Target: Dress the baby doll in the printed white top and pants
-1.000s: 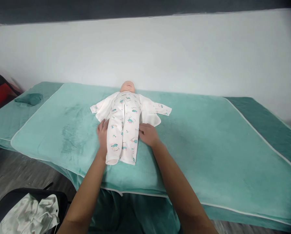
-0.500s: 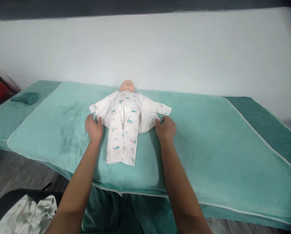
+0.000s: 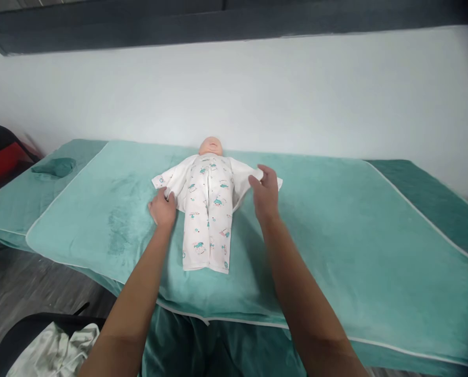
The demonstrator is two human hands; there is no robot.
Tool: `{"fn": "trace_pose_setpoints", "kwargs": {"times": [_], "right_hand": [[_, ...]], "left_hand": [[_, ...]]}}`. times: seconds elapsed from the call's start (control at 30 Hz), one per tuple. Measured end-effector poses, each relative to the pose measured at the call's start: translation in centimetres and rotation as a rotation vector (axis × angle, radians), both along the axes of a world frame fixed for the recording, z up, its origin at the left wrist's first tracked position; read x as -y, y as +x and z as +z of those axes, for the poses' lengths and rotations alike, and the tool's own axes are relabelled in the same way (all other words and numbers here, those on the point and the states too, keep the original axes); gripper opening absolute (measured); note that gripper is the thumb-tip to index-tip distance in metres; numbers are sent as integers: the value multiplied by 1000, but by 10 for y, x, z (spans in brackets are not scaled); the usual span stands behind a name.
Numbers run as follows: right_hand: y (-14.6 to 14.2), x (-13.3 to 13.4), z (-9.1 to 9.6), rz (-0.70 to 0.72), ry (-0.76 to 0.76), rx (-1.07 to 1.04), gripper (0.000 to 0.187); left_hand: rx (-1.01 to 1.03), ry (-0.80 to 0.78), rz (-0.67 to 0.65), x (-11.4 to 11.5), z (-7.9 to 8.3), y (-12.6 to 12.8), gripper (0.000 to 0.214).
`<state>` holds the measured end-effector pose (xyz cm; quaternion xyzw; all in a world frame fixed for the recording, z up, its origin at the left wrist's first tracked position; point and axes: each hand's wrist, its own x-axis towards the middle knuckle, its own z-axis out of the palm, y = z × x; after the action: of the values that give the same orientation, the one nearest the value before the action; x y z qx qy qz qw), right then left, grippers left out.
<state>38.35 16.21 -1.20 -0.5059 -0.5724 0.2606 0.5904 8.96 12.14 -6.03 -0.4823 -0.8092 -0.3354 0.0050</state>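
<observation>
A baby doll (image 3: pixel 211 146) lies on its back with its head by the wall. White printed cloth pants (image 3: pixel 207 230) stretch down over its front, their legs towards me. A white baby shirt (image 3: pixel 242 180) spreads out from under the pants, sleeves out to both sides. My right hand (image 3: pixel 267 193) pinches the shirt's right side between thumb and fingers and holds it raised, covering part of the right sleeve. At the lower left corner of the shirt, my left hand (image 3: pixel 163 208) has its thumb and fingers closed on the cloth.
A green padded bed (image 3: pixel 336 235) with white piping runs along a white wall (image 3: pixel 234 94). A face hole (image 3: pixel 55 167) opens at its left end. A red and black object (image 3: pixel 4 162) stands at far left. Pale crumpled cloth (image 3: pixel 57 353) lies on a dark chair (image 3: pixel 20 330).
My right hand has moved up and lifted the shirt's right side. My left hand has closed on the shirt's left corner. The view has tilted up slightly.
</observation>
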Motion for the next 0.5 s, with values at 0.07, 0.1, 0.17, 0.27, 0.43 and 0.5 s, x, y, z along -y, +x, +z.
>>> {"fn": "trace_pose_setpoints", "kwargs": {"times": [0.07,0.1,0.17,0.27,0.43,0.5], "right_hand": [[-24,10,25,105,71,117,46],[-34,17,36,217,72,259,46],[-47,30,50,437,71,583,46],[-47,51,45,541,113,842,47],[-26,75,0,139,201,684,41],[-23,79,-16,38,165,618,33]], "left_hand": [[-13,27,-20,1,-1,0,38],[-19,38,-30,1,-2,0,37],[-28,52,-45,1,-3,0,36],[-23,71,-43,2,-3,0,35],[19,115,-59,2,-5,0,34],[32,127,-74,2,-6,0,34]]}}
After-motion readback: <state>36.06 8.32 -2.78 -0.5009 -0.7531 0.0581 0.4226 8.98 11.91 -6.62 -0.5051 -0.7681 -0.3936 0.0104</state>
